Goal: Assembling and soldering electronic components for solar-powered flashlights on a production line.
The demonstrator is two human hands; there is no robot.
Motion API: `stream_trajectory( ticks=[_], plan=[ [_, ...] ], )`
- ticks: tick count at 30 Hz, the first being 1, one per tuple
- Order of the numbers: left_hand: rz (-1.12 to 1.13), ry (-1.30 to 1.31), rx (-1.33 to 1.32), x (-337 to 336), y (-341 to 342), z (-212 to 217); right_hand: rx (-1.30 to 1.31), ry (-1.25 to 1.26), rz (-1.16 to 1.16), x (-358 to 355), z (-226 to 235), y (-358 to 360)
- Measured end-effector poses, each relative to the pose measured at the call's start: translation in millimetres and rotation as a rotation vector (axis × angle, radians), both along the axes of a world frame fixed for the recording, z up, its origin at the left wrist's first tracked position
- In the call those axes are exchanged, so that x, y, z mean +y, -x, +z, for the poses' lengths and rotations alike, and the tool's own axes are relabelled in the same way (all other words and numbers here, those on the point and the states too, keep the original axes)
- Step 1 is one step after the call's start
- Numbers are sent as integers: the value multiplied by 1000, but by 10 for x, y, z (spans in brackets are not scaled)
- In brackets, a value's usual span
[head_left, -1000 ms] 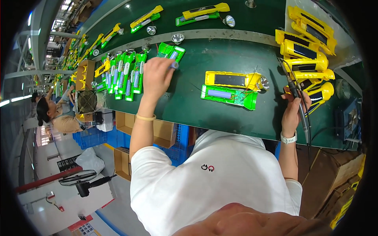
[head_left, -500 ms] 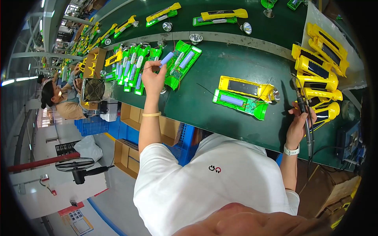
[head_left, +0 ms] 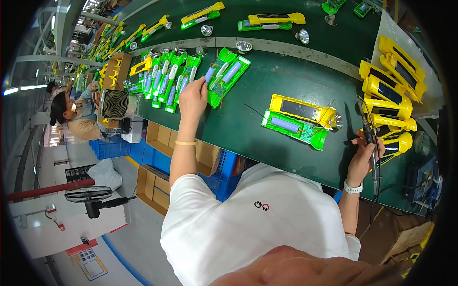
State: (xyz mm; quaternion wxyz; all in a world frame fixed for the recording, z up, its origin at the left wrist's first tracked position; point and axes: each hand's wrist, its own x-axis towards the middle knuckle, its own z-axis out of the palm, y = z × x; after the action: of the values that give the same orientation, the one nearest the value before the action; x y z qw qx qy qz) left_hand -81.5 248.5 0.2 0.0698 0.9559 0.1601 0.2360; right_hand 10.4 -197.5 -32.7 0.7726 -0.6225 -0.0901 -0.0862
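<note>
My left hand has its thumb and fingers closed round the lower end of a purple cylindrical battery. The battery lies over an open green flashlight housing that holds another battery; whether it rests in the shell I cannot tell. My right hand grips a soldering iron with a dark handle, its thin tip pointing away from me. Between my hands lies one opened flashlight: a yellow half with a dark panel, and a green half with a battery, circuit board and wires.
Several green housings stand in a row at left, beside a cardboard box and a fan. Yellow shells are piled at right. Flashlights lie on the strip beyond the bench. Another person works at far left.
My left hand has moved slightly right and lowered the battery onto the green housing. My right hand keeps the soldering iron in nearly the same place. The whole view has shifted a little.
</note>
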Motion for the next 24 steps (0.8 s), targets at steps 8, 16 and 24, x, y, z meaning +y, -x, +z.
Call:
stream_trajectory(
  ticks=[8,16,24],
  plan=[
    [64,-44,108,-58,-175,141,-13,0,2,2,9,14],
    [-70,-118,98,49,-229,52,1,-13,-52,30,37,32],
    [-183,-15,56,-62,-125,216,-33,-82,-12,11,98,20]
  ],
)
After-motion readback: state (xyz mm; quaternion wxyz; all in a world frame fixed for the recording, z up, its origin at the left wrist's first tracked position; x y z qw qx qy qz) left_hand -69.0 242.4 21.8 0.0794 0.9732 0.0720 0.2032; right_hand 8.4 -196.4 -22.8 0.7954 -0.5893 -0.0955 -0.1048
